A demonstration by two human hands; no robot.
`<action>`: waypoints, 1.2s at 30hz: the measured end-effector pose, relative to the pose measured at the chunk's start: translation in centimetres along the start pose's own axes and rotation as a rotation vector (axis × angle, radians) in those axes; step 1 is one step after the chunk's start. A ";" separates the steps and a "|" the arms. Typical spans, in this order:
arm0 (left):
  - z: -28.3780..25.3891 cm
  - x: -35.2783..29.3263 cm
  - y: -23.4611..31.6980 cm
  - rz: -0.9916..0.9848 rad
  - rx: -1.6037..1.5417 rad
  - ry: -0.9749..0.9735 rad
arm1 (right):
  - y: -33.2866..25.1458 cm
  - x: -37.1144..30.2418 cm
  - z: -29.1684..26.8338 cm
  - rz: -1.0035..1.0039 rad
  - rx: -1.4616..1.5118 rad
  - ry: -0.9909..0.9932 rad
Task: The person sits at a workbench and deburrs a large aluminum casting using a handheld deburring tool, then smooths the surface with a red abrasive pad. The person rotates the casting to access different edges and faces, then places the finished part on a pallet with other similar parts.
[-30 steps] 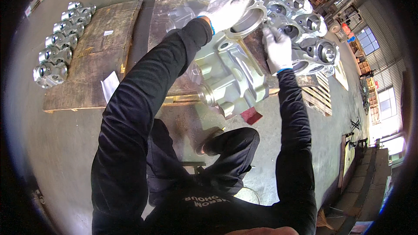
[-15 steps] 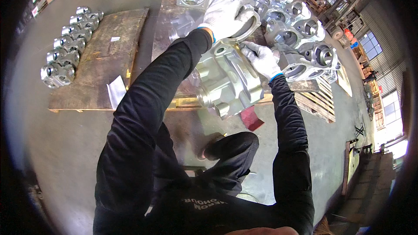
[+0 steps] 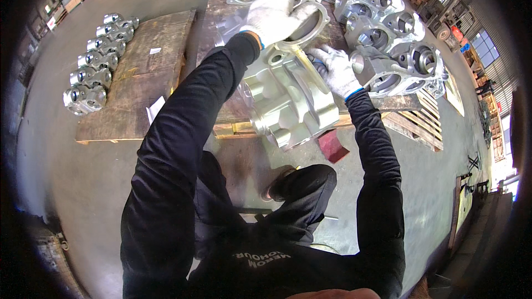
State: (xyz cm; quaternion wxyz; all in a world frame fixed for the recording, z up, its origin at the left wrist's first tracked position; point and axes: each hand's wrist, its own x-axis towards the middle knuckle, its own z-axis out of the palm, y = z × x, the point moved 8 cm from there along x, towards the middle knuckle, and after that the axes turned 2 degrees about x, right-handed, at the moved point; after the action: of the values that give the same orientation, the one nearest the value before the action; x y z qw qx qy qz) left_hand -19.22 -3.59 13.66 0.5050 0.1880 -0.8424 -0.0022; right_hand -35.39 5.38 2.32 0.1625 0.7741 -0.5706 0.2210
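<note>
On the board (image 3: 215,11), the large casting (image 3: 291,97) overhangs the near edge, seemingly mid-work; whether the other castings (image 3: 392,41) toward the right edge are done, I cannot tell. The left hand (image 3: 277,14) curls part-open over the large casting's ring; the right hand (image 3: 337,72) bends at its flank, any hold hidden.

A large, silvery metal casting (image 3: 291,97), blocky and ribbed, stands tilted, its round, open-mouthed end (image 3: 313,25) beneath the left hand's white-gloved fingers (image 3: 296,5); its body stretches nearer the wearer, one edge close beside the right hand's white-gloved fingers (image 3: 323,55).
</note>
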 end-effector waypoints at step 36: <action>4.0 0.9 0.6 0.102 0.064 -0.183 | -17.4 -74.5 16.2 2.035 0.305 -0.466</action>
State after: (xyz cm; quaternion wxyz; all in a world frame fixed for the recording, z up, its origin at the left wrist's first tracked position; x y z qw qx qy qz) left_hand -23.23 -4.05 12.61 0.4193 0.1597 -0.8931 0.0331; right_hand -34.98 62.84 -50.77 -0.3121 -0.0341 -0.9344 0.1684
